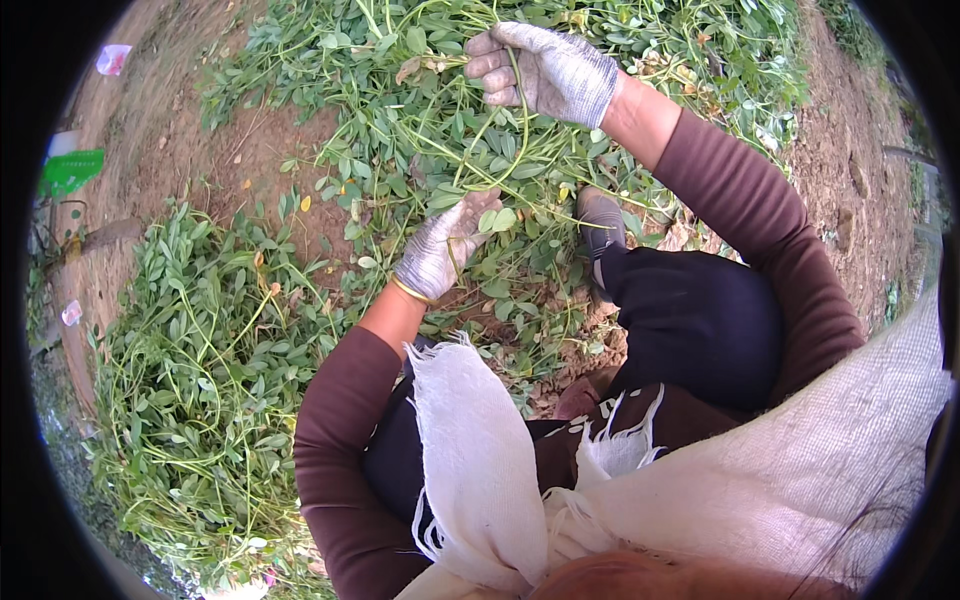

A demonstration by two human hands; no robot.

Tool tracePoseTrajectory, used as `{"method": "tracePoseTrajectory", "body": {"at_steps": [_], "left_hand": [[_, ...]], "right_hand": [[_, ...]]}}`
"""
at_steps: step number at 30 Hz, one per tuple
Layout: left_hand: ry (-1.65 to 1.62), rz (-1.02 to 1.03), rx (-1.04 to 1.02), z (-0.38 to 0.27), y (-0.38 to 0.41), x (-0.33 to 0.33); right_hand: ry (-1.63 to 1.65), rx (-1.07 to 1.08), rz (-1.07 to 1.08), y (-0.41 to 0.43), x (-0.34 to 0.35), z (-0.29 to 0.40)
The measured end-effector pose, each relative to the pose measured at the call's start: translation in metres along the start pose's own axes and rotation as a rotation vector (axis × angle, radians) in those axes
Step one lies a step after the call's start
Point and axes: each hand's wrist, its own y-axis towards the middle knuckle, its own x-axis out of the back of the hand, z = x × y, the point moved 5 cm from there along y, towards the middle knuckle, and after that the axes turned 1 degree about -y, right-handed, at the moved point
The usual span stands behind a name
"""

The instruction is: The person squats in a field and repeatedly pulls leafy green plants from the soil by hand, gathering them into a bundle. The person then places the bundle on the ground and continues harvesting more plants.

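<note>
My left hand (444,244), in a white-grey work glove with a yellow bangle at the wrist, is low among leafy green vines (450,142). A thin stem with a few pale leaves (498,220) lies across its palm; whether the fingers grip it is hard to tell. Farther out and to the right, my right hand (544,71) wears a similar soiled glove. Its fingers curl loosely around a long green stem (523,135), which runs down past the palm into the tangle between both hands.
A second heap of cut vines (202,360) lies at the left on brown soil (281,150). My shoe (600,217) stands at the vines' edge. A white frayed cloth (480,457) hangs before me. Green packaging (71,172) and a pale wrapper (113,59) lie far left.
</note>
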Motion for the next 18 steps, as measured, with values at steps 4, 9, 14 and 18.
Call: {"method": "tracePoseTrajectory", "body": {"at_steps": [4, 9, 14, 18], "left_hand": [[0.031, -0.105, 0.064, 0.002, -0.004, 0.000], [-0.018, -0.216, 0.011, 0.009, -0.004, 0.020], [-0.099, -0.132, -0.012, 0.003, -0.006, 0.013], [-0.127, -0.008, -0.037, -0.002, -0.002, -0.027]], "right_hand": [[-0.676, 0.100, -0.120, -0.009, 0.001, 0.011], [-0.473, -0.093, -0.109, -0.014, 0.010, 0.006], [-0.501, -0.184, -0.078, -0.017, -0.012, 0.002], [-0.452, -0.278, -0.038, -0.013, -0.034, -0.051]]}}
